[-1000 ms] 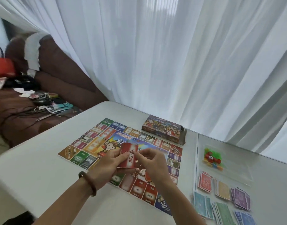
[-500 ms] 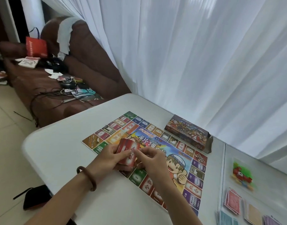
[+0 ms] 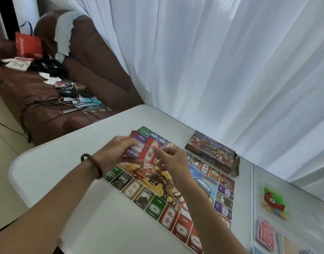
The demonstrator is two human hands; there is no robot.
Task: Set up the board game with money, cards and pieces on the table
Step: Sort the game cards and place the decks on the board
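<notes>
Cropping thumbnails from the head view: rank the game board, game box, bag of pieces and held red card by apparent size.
1. game board
2. game box
3. bag of pieces and red card: they look alike. The card is held up nearer the camera, so these two stay unranked.

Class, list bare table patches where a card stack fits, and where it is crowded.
Bare: table left of the game board; the near strip before it; the far edge left of the game box. Crowded: right side, piece bag and money stacks.
</notes>
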